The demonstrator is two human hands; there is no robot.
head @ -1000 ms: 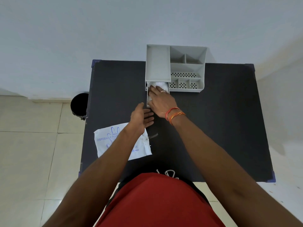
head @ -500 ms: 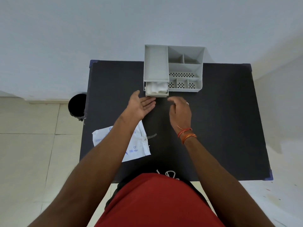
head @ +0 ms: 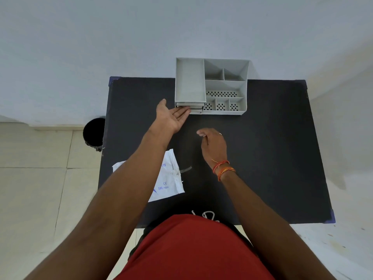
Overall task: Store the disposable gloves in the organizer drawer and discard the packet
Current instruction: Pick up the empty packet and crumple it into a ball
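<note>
A grey desk organizer stands at the far edge of the black table. Its drawer at the lower left is pushed in, and the gloves are hidden inside. My left hand lies flat and open with its fingertips against the drawer front. My right hand hovers over the table below the organizer, fingers loosely curled, holding nothing. The white glove packet with blue print lies flat near the table's left edge, partly under my left forearm.
A black bin stands on the tiled floor just left of the table. A white wall runs behind the organizer. My red shirt fills the bottom of the view.
The drawer has gone from pulled out with white gloves showing to pushed in. My left hand moved forward against its front. My right hand drew back from the drawer.
</note>
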